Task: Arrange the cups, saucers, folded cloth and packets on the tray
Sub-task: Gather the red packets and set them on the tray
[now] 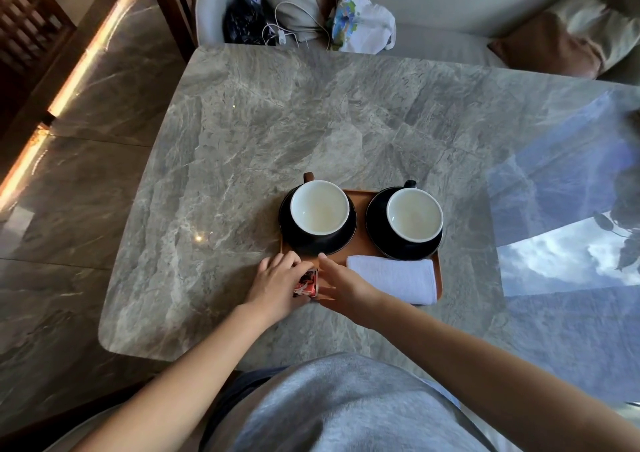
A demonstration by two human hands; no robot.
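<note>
Nearest the camera, a grey shirt (346, 410) and two bare forearms are seen reaching over a grey marble table (277, 132). The left hand (275, 285) is curled around the red packets (305, 282) at the tray's near left corner, its fingers closed on them; the right hand (341, 287) is laid against their other side with fingers held together and extended. White marks are printed on the red wrappers, but nothing can be read, and the number of packets cannot be told, perhaps two.

One brown tray (360, 240) is set on the table. One white folded cloth (394, 276) lies along its near right edge. Behind it, two black saucers are placed side by side, the left saucer (294, 240) and the right saucer (377, 240), each carrying one cup with a white inside: the left cup (319, 207) and the right cup (414, 214), both upright.

Beyond the table, a black bag (242, 23), a white cable (287, 28) and a printed plastic bag (360, 21) are seen on a pale sofa (450, 1).
</note>
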